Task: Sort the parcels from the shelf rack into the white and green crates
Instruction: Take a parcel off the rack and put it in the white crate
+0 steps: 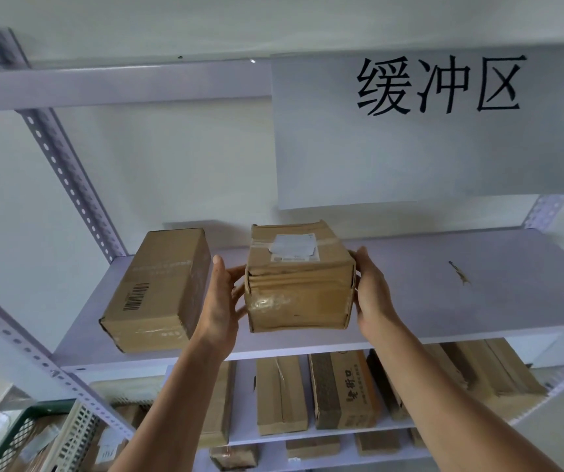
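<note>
A taped cardboard parcel (299,277) with a white shipping label on top sits at the centre of the view, at the front edge of the upper shelf board (478,284) of the rack. It is clamped from both sides. The left grip (221,301) grasps its 9 o'clock face with fingers wrapped round the edge. The right grip (372,294) holds the 3 o'clock face, thumb along the top corner. The two-sided hold suits a squat, crumpled box whose flaps look loose, since squeezing the walls keeps it level and closed. Whether its base touches the board cannot be told. A longer carton (158,291) with a barcode lies at 9 o'clock of it, angled and just apart, leaving room for the left fingers. More parcels (341,390) stand on the shelf below at 6 o'clock. A green crate (18,437) and a white crate (76,427) wait at 7 o'clock, probably the destination. A paper sign (437,131) hangs at 1 o'clock.
</note>
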